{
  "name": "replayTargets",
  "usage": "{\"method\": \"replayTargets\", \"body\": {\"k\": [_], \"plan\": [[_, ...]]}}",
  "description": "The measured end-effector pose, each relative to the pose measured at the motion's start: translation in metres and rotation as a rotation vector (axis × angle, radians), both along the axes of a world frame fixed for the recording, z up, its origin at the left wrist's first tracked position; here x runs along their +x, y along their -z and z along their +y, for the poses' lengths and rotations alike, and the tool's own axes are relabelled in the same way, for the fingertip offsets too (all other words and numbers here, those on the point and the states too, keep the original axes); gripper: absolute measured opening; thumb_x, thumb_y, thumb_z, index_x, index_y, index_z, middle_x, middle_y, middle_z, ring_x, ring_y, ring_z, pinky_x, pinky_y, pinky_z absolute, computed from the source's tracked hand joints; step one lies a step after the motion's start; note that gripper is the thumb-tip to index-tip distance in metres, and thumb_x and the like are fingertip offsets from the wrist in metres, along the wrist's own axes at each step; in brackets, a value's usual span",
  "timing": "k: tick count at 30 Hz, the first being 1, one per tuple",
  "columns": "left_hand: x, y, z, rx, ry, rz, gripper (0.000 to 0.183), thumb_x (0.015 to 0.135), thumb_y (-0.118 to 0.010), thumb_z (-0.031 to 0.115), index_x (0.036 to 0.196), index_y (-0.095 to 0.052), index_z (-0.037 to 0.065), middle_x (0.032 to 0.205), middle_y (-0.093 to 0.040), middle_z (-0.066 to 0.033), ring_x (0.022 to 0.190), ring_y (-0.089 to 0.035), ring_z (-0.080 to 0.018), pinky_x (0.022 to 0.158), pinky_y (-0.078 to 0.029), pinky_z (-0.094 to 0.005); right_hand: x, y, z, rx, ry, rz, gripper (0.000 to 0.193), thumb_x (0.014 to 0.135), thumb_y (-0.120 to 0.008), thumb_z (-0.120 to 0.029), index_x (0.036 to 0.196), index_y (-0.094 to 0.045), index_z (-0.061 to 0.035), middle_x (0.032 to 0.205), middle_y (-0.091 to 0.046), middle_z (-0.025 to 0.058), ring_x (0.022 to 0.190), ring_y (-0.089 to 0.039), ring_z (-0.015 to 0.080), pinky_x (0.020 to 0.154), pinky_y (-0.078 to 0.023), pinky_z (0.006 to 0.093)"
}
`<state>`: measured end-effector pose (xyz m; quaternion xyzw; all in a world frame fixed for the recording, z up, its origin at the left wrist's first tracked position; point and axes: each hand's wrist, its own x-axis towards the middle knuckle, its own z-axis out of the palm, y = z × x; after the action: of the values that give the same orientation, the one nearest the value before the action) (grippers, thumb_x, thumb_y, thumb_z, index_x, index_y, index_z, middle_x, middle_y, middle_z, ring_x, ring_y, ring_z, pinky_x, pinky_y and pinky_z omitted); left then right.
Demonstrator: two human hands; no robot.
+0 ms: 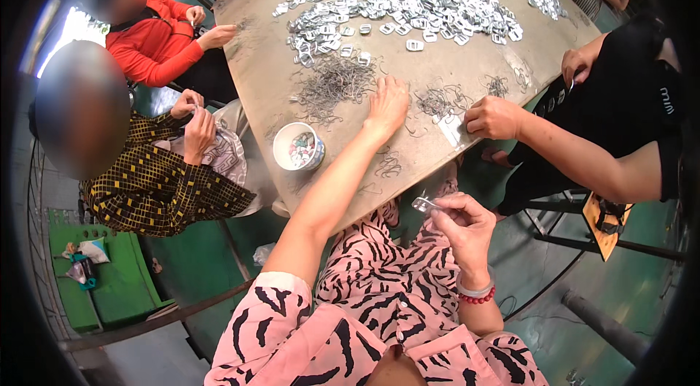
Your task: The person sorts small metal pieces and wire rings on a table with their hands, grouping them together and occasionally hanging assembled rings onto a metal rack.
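Observation:
My left hand (388, 105) reaches across the table to the right edge of a heap of thin bent wire pieces (335, 87). Its fingers are bent down together on the tabletop, and whatever lies under their tips is hidden. Above my lap, my right hand (467, 224) pinches a small shiny metal buckle (423, 203) between thumb and fingers. A bracelet of red beads and a pale bangle circle that wrist. Left of my left forearm stands a white tub (299, 147) with small coloured bits inside.
Many silver buckles (394, 3) cover the far part of the brown table (248, 58). A co-worker's hand (492, 117) rests at the right edge beside smaller wire heaps (441, 101). Two people sit at the left, their hands (198, 134) raised. A stool (607, 225) stands at the right.

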<state>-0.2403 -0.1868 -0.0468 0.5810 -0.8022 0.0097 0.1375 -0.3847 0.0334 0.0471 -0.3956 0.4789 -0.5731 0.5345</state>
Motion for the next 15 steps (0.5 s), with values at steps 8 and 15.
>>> {"method": "replayTargets", "body": {"k": [8, 15], "plan": [[0.008, 0.008, -0.013, -0.022, 0.047, 0.286, 0.017, 0.075, -0.053, -0.001, 0.091, -0.055, -0.007, 0.102, -0.051, -0.0239, 0.099, -0.05, -0.0391, 0.08, -0.048, -0.0427, 0.005, -0.009, 0.008, 0.092, -0.031, -0.071, 0.013, 0.076, -0.064, 0.008, 0.088, -0.066, 0.0032, 0.076, -0.061, -0.0003, 0.065, -0.053, 0.003, 0.057, -0.042, 0.0156], [-0.02, -0.007, -0.028, 0.158, -0.06, 0.161, 0.014, 0.074, -0.055, -0.002, 0.086, -0.061, -0.005, 0.107, -0.053, -0.0239, 0.103, -0.052, -0.0357, 0.08, -0.05, -0.0442, 0.013, -0.015, 0.014, 0.029, -0.045, -0.019, 0.012, 0.076, -0.065, 0.006, 0.088, -0.067, 0.0021, 0.075, -0.063, 0.001, 0.063, -0.056, 0.0041, 0.056, -0.044, 0.0163]]}}
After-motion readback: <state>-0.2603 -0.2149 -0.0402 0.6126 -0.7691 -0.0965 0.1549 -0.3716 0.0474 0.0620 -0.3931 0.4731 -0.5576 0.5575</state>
